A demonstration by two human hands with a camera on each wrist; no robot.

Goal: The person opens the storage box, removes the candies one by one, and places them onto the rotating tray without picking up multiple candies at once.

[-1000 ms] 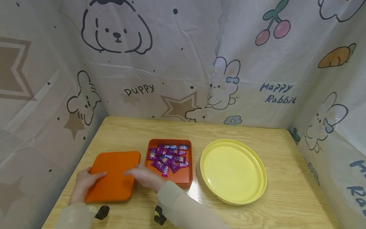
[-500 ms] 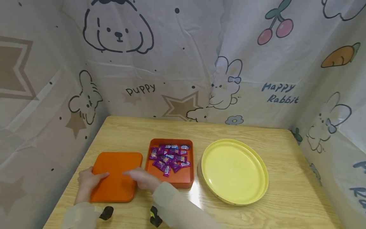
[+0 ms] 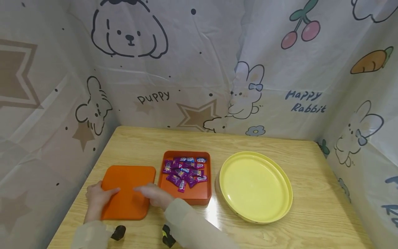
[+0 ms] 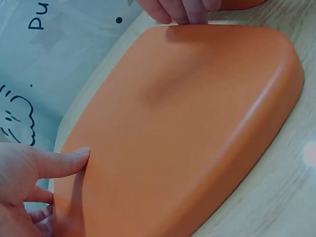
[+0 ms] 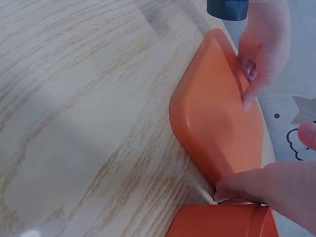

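Note:
An orange rounded-square lid (image 3: pixel 127 173) lies top side up on the table at the left. My left hand (image 3: pixel 97 197) grips its left side, the thumb on the top face and the fingers at the rim. At the lid's right edge, the fingers of my right hand (image 3: pixel 157 195) touch the rim in the narrow gap beside the red-orange box (image 3: pixel 199 195); the right thumb is raised over the lid. Inside the open box are several purple wrapped candies (image 3: pixel 185 173). In the left wrist view, the lid (image 4: pixel 173 123) shows a shadow near the right fingers (image 4: pixel 195 10).
A round yellow tray (image 3: pixel 255 186) stands to the right of the box. The wooden table (image 3: pixel 317 193) meets printed cloth (image 3: pixel 192 69) at the back and both sides. Dark devices hang under both wrists, over the table's near part.
The lid's near end has shifted slightly right and the lid has straightened on the table, with both hands staying at its sides. In the last half second almost nothing differs.

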